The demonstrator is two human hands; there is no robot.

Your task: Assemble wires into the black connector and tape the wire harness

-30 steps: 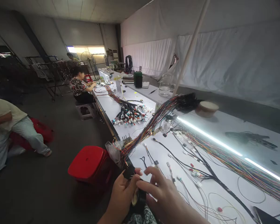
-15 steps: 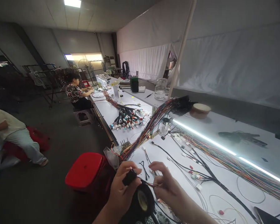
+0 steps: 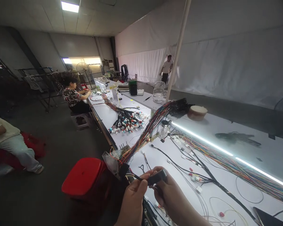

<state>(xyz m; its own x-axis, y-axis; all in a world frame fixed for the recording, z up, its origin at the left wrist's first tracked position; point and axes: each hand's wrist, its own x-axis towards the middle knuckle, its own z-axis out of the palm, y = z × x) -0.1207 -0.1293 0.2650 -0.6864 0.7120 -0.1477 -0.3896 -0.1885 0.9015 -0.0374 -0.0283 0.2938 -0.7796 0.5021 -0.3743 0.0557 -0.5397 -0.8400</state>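
My left hand (image 3: 137, 194) is closed, with thumb and fingers pinched on a thin bundle of wires (image 3: 136, 176). A black connector (image 3: 124, 169) sticks out to the left at the end of that bundle. Just to the right, my right hand (image 3: 168, 190) grips a roll of black tape (image 3: 157, 177), seen nearly edge-on against the wires. Both hands almost touch. Fingers cover the spot where tape and wires meet.
A thick wire bundle (image 3: 143, 138) crosses the white table (image 3: 165, 160) beside my hands. Branched black harnesses (image 3: 209, 174) lie to the right, below a light strip (image 3: 202, 138). A red stool (image 3: 83, 175) stands at left. Co-workers sit at left; another person (image 3: 167, 68) stands behind.
My left hand has moved from the connector to the wires behind it. The tape roll, hanging below before, is now up in my right hand. A person has appeared at the curtain opening.
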